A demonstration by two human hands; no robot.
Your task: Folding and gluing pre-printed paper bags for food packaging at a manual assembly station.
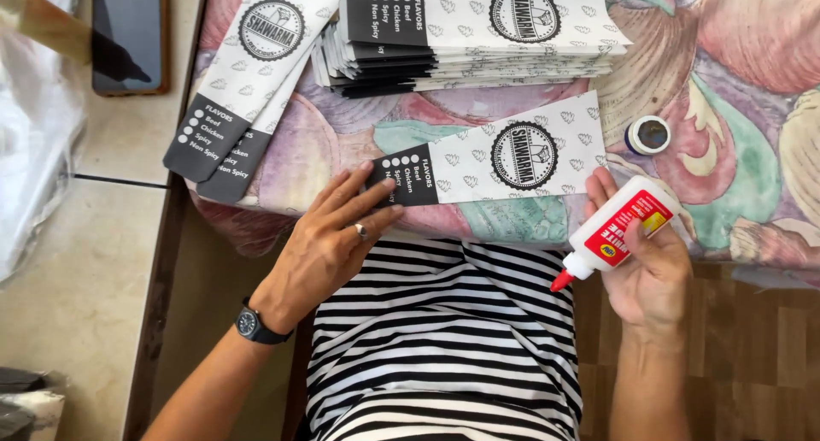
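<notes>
My left hand [333, 236], with a ring and a black wristwatch, lies flat with its fingertips pressing the dark end of a long white-and-black printed paper sleeve [504, 159] on the patterned table cover. My right hand [653, 274] grips a white glue bottle [619, 229] with a red label, its red nozzle pointing down-left toward my striped shirt, clear of the sleeve. The bottle's cap [649, 135], a small white round piece, sits on the cloth just right of the sleeve.
A thick stack of the same paper sleeves [470, 39] lies at the back. Two more sleeves [248, 91] lie slanted over the table's left edge. A dark phone [128, 35] rests on the pale counter at left. Wooden floor shows at right.
</notes>
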